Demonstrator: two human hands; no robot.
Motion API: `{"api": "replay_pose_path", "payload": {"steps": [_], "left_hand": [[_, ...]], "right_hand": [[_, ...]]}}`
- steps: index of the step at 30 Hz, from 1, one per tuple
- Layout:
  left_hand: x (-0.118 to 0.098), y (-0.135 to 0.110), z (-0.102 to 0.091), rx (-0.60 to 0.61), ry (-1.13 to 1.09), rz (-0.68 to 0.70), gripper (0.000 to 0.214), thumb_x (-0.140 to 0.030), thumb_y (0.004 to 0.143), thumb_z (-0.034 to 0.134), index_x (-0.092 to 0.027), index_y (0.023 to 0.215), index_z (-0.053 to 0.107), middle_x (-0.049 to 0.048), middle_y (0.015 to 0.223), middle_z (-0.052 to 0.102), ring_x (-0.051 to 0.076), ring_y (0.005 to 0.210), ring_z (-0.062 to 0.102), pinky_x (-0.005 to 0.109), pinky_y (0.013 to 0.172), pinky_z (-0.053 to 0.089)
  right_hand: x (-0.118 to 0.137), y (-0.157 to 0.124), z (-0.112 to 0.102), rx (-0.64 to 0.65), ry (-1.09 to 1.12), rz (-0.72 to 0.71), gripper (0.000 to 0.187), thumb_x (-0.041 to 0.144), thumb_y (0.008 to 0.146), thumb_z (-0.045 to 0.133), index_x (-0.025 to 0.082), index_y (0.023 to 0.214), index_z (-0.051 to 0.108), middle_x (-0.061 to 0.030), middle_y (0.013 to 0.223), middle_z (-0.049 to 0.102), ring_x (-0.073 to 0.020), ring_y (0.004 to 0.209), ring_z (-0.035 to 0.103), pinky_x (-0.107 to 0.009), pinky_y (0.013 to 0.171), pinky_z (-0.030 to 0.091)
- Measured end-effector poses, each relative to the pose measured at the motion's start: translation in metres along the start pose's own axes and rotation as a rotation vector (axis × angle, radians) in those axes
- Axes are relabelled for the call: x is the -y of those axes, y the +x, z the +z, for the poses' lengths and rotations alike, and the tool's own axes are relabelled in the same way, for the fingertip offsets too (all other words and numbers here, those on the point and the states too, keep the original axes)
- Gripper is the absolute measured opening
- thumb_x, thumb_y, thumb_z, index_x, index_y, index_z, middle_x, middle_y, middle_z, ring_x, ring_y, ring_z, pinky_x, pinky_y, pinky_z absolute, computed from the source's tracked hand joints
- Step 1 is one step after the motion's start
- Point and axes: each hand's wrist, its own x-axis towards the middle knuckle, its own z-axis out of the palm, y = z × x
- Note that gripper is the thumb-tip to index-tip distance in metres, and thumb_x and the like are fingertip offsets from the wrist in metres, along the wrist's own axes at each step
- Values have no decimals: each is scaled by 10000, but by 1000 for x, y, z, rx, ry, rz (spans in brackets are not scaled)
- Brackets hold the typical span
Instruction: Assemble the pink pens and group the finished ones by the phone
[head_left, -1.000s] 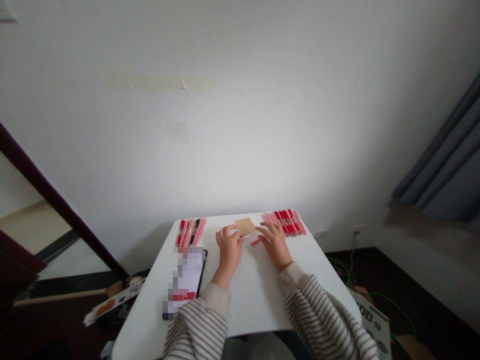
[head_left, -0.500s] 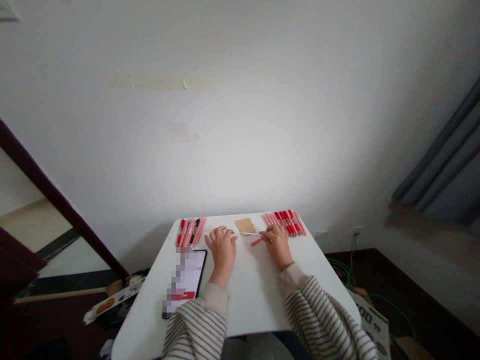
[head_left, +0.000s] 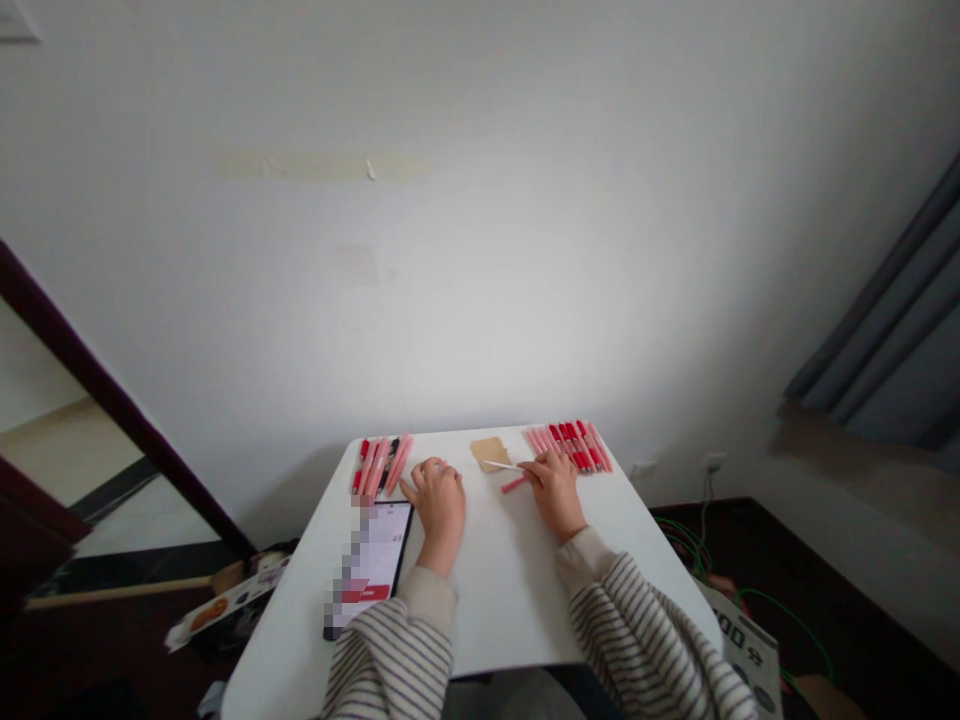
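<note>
A thin white stick is pinched in the right hand's fingertips, its free end pointing left over the edge of a brown card. A short red piece lies on the white table just below the stick. Red pens lie in a row just behind that hand. The left hand rests curled, knuckles up, on the table; I cannot tell if it holds anything. A phone lies beside it, with more pens beyond.

Smooth matt white table, glossy plastic pens, matt brown card
</note>
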Motion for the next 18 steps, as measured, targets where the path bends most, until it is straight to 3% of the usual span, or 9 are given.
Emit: {"api": "replay_pose_path", "payload": {"steps": [10,18], "left_hand": [[-9,1,-3,29,-237,-2,133,-244,820,590,-266,783,717,46,1141,594,250,1122,445,521,1038,251],[-8,2,-3,5,-290,32,140,-232,819,592,-265,768,718,48,1112,600,241,1108,447,485,999,293]], "right_hand": [[-1,-1,1,42,5,-4,189,236,868,619,340,961,747,-57,932,601,-230,977,452,-368,846,321],[2,-1,-1,68,10,-5,204,238,880,601,344,986,740,-60,949,599,-230,978,453,-368,843,320]]}}
